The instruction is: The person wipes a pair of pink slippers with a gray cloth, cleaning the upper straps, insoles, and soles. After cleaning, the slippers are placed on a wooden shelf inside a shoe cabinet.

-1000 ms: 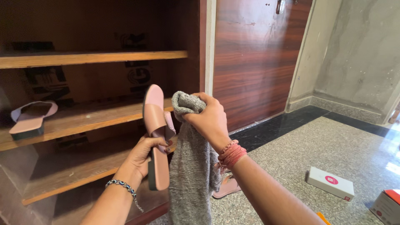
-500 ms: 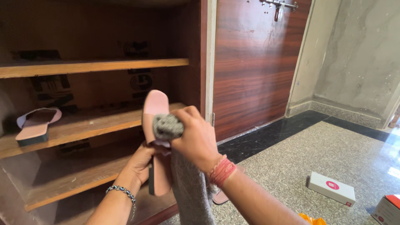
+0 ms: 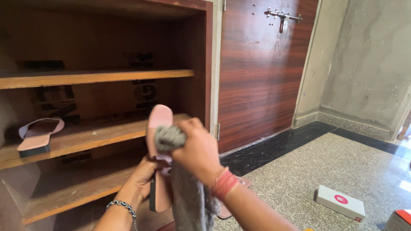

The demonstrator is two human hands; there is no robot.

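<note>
Wiping well means the left hand (image 3: 143,177) grips the pink sandal (image 3: 159,145) steady while right hand (image 3: 198,149) fingers, bunched around the grey cloth (image 3: 171,137), press evenly.

The sandal (image 3: 159,128) held upright is pale pink, with a dark edge along its sole. The cloth (image 3: 188,201) pressed against it is a grey knit with a fine speckled weave. A second pink sandal (image 3: 37,136) on the middle shelf (image 3: 85,137) has a darker insole and a black heel. The shelves are mid-brown wood inside a darker brown cupboard. The door (image 3: 261,72) shows reddish-brown streaked wood grain. The floor (image 3: 342,167) is speckled grey stone with a black border. The small box (image 3: 340,202) is white with a pink round mark. The left wrist wears a dark beaded bracelet (image 3: 122,206); the right wrist wears red threads (image 3: 223,185).
</note>
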